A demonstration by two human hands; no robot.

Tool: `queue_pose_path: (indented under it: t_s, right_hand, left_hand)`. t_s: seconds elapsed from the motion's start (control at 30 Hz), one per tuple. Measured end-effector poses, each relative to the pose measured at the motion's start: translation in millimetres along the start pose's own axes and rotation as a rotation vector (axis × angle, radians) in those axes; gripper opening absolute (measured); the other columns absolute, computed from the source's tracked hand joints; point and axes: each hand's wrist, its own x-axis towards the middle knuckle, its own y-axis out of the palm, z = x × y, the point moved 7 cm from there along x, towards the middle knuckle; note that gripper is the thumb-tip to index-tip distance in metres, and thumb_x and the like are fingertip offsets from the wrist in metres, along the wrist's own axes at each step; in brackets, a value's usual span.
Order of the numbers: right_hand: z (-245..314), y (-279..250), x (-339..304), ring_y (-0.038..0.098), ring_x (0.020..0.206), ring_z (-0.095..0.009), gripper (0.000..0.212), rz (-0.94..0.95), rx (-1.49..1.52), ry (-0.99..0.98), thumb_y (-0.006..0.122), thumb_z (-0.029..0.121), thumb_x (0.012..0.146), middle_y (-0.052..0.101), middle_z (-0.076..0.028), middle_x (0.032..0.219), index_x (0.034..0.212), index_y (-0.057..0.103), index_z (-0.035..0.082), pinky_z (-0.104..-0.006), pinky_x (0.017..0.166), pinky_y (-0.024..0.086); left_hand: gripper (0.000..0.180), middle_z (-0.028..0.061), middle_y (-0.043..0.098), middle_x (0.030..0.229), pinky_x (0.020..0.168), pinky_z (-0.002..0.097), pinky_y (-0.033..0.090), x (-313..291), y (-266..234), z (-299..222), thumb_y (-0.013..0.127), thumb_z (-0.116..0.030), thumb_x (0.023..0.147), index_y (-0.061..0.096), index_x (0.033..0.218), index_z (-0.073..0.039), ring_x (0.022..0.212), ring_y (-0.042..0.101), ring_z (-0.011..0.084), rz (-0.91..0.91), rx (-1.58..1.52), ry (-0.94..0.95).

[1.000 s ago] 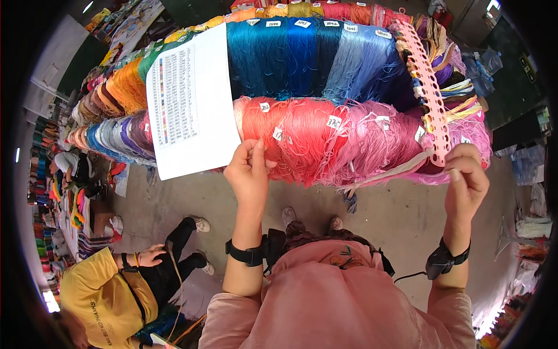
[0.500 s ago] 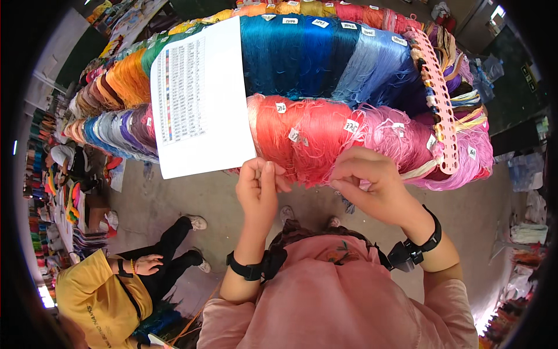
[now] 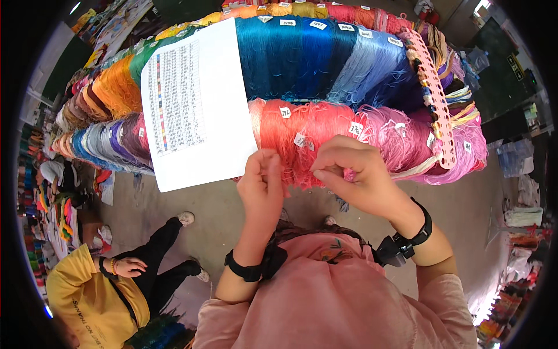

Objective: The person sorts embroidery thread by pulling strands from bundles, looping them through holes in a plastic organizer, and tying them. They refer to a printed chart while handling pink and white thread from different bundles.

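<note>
Bundles of coral-red thread (image 3: 296,119) hang over the near rail, with small white tags on them. Just in front of them, my left hand (image 3: 261,174) is closed, its fingers curled beside the lower right corner of a white printed sheet (image 3: 203,157). My right hand (image 3: 354,174) is closed in a pinch, thumb against forefinger, before the same coral strands. Whatever lies between the fingertips of either hand is too fine to make out. On the right, a pink perforated strip (image 3: 433,93) carries short tufts of many colours.
Behind hang blue thread bundles (image 3: 285,64), with orange bundles (image 3: 116,87) farther left. A person in a yellow top (image 3: 99,296) sits at the lower left, one hand on the lap. Plastic bags (image 3: 514,157) and stacked yarn stand along the right side.
My right hand has shifted left and slightly up, nearer my left hand. My left hand has risen slightly. The whole view has tilted a little, and the sheet appears lower and farther left.
</note>
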Motion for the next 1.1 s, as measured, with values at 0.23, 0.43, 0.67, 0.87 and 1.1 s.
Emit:
queue_pose_path:
  t_s: [0.23,0.43,0.67,0.87,1.1]
  right_hand:
    - [-1,-6,-9,0.046,0.056,-0.011,0.010,-0.009,0.030,0.006,0.055,-0.004,0.066,0.048,-0.006,0.074,0.074,0.053,0.001,-0.0216,0.046,0.036]
    - [23,-19,-19,0.055,0.070,-0.022,0.017,-0.085,-0.016,-0.156,0.055,-0.002,0.066,0.053,-0.009,0.084,0.083,0.055,0.002,-0.0274,0.052,0.043]
    - [32,-57,-72,0.054,0.074,-0.027,0.024,0.242,-0.059,-0.035,0.060,0.005,0.066,0.052,-0.013,0.090,0.089,0.054,0.003,-0.0335,0.057,0.043]
    - [70,-94,-105,0.055,0.069,-0.022,0.025,0.038,0.024,-0.220,0.066,0.009,0.061,0.051,-0.013,0.097,0.083,0.059,0.001,-0.0300,0.052,0.041]
    - [60,-135,-170,0.053,0.046,-0.019,0.006,0.108,-0.019,-0.132,0.061,0.002,0.060,0.055,-0.007,0.056,0.064,0.057,-0.001,-0.0253,0.043,0.042]
  left_hand:
    - [0.009,0.0004,0.049,0.055,0.036,0.0175,0.033,0,1,-4,0.051,-0.007,0.078,0.051,0.081,0.002,0.041,0.042,0.0029,-0.003,0.065,0.045]
    - [0.007,0.0049,0.051,0.060,0.039,0.0202,0.034,-31,21,-53,0.053,-0.001,0.073,0.052,0.080,0.000,0.041,0.042,0.0092,0.120,0.368,0.497]
    - [0.014,0.0058,0.055,0.063,0.041,0.0259,0.040,-81,66,-95,0.056,-0.001,0.067,0.052,0.080,-0.002,0.046,0.053,0.0164,0.530,0.222,0.474]
    - [0.020,0.0021,0.050,0.055,0.037,0.0241,0.039,-130,131,-124,0.060,-0.004,0.060,0.052,0.079,-0.001,0.042,0.050,0.0133,0.719,0.269,0.878]
    - [0.019,0.0080,0.058,0.069,0.034,0.0219,0.033,-158,167,-138,0.062,-0.004,0.064,0.055,0.082,0.000,0.039,0.046,0.0114,0.893,0.356,0.918]
